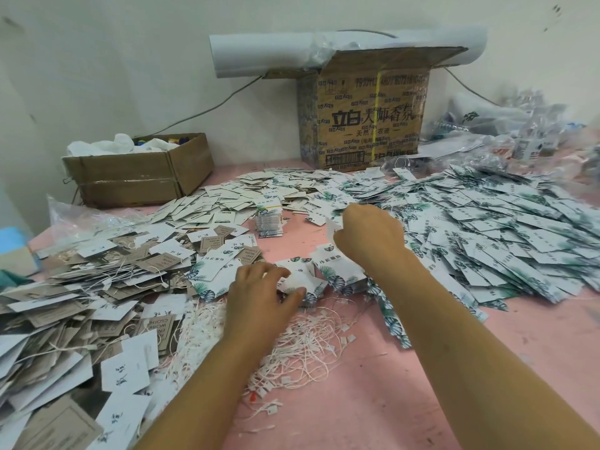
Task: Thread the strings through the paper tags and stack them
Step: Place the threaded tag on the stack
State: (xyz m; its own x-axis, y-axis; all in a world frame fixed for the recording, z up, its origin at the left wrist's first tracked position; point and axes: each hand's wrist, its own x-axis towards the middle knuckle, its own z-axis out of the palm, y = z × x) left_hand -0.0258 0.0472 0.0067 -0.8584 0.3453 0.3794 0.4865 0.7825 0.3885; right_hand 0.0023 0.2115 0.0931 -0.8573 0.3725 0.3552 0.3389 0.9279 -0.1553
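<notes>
The left hand (pixel 263 295) gripped a leaf-print tag (pixel 297 280) on the bench (pixel 438 368). The right hand (pixel 370 235), at one o'clock from it, apparently pinched a white tag (pixel 330 229). Tangled strings (pixel 302 349) lay at six o'clock, nearest the left hand.

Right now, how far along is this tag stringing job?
Looks done: the strung tags heaped at left, plus one neat stack. In hand: the left hand grips a leaf-print tag; the right hand pinches a white tag. Still to do: the big heap on the right, no strings visible there, and loose strings in front.
</notes>
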